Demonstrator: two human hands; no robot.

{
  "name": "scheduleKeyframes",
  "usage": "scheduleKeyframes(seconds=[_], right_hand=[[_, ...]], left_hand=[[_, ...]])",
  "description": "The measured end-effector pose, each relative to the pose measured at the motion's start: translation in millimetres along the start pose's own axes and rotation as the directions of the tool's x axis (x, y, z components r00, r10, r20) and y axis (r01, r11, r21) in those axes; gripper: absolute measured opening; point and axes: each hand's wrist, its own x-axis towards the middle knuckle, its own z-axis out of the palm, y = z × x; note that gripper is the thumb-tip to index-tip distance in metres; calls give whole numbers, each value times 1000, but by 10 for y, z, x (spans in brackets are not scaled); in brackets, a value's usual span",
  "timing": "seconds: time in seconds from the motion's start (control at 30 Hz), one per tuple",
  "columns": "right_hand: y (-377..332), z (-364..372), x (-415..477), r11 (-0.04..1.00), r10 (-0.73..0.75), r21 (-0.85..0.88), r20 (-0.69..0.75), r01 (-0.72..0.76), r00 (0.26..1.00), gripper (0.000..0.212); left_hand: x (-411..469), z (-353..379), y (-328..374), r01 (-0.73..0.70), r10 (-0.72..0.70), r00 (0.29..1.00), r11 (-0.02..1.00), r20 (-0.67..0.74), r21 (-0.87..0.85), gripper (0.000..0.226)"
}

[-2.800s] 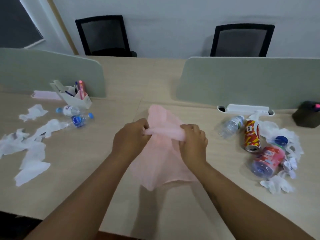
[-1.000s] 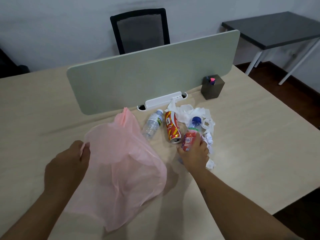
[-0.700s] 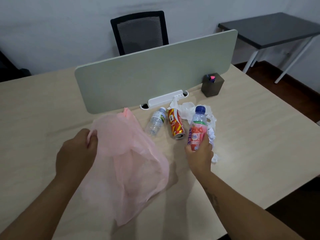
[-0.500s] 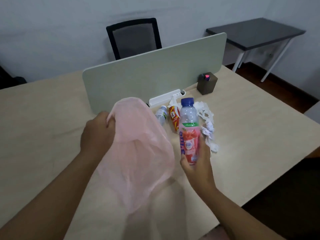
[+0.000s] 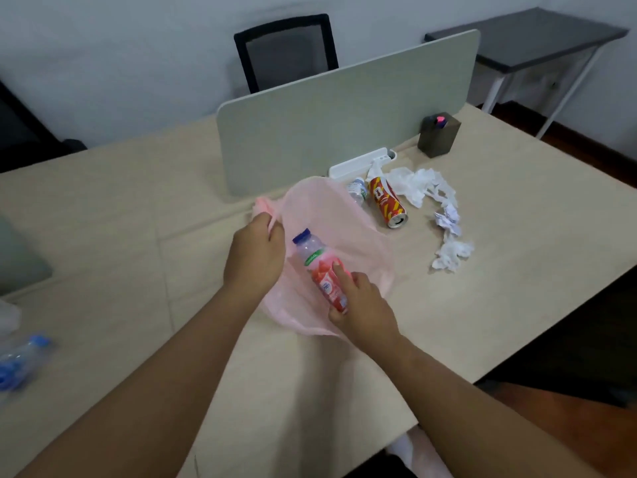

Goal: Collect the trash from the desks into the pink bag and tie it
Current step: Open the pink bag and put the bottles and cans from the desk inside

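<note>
Head | left hand (image 5: 255, 260) pinches pink bag (image 5: 362, 241) | right hand (image 5: 365, 307) grips red bottle (image 5: 319, 265)

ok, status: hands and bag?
Left hand grips pink bag rim. Right hand holds red bottle over bag, not released. Can, tissues on desk. Nothing in the way.

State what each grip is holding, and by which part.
The left grip pinches the pink bag at its mouth rim. The right grip holds the red-labelled drink bottle around its lower body, with the blue cap pointing up-left.
</note>
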Motion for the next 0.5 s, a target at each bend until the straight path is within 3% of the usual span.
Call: scheduleKeyframes(seconds=[0.1, 0.23, 0.37, 0.5], right_hand=[[-135, 121, 200, 999, 8, -53, 53, -5, 999, 75], [-90, 301, 203, 986, -90, -117, 230, 119, 969, 75], [-121, 413, 205, 927, -243, -237, 214, 291, 946, 65], [-191, 471, 220, 870, -405, -199, 233, 451, 884, 62]], left_hand=[[-77, -102, -131, 4, -4, 1000, 1000, -14, 5, 26], [-141, -151, -254, 12, -11, 998, 1000, -57, 17, 27], [-100, -140, -245, -7, 7, 995, 1000, -97, 4, 24], [-32, -160, -140, -61, 64, 978, 998, -198, 19, 19]])
